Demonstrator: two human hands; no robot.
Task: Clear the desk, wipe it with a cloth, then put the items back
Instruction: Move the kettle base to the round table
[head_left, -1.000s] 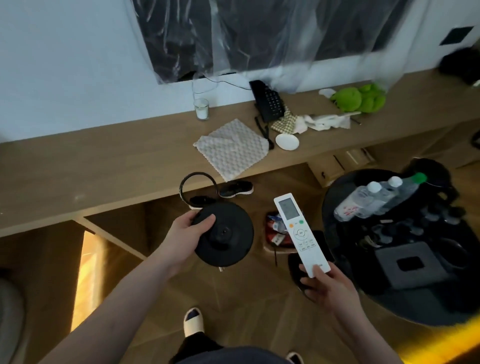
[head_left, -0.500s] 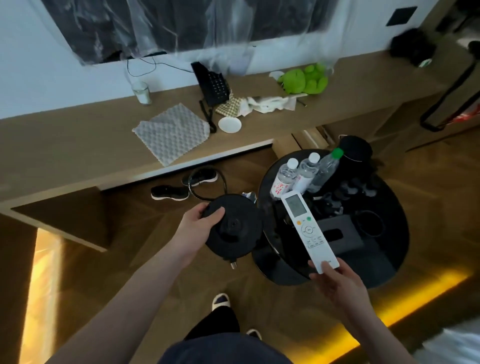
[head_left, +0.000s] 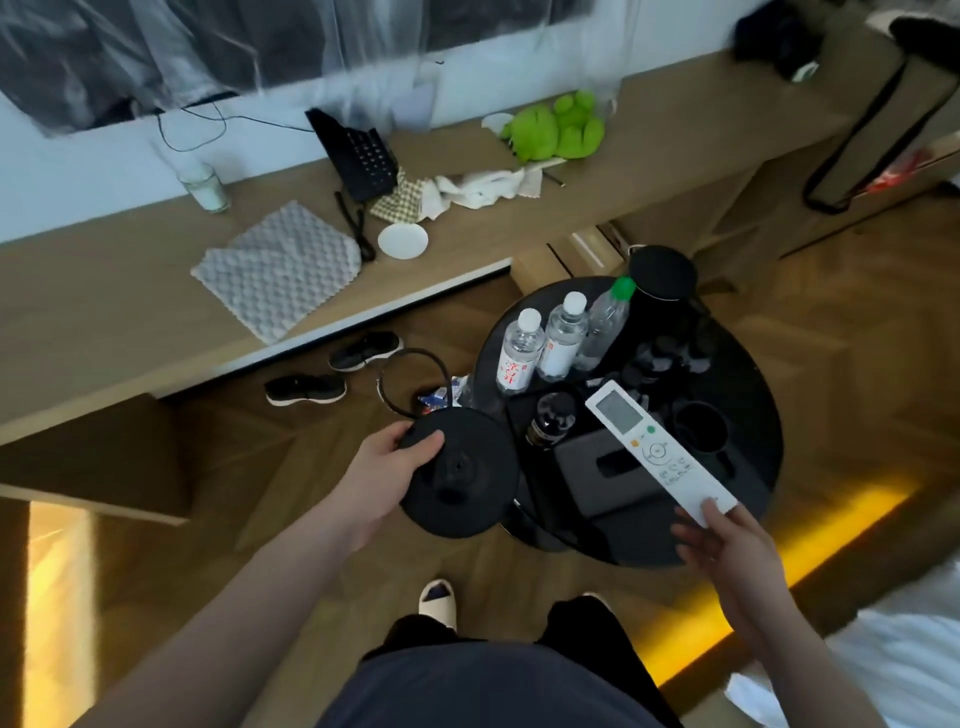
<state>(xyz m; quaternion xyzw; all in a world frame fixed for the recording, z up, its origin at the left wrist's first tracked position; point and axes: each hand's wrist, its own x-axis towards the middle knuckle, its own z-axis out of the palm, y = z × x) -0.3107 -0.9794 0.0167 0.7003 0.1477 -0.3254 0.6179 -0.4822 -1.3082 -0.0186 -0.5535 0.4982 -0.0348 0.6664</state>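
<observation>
My left hand grips the rim of a round black kettle base, held over the floor beside a black round side table; its cord loops up behind it. My right hand pinches the near end of a white remote control above the table's near edge. A grey textured cloth lies flat on the wooden desk. On the desk also stand a black telephone, a white saucer, a glass, crumpled cloths and a green plush toy.
The side table carries three water bottles, a black kettle, a dark jar, a black tissue box and cups. Black shoes lie on the floor under the desk. A white bed corner shows at lower right.
My view has swung right from the desk toward the side table. Both hands carried the kettle base and the remote along, and the remote now hangs over the table.
</observation>
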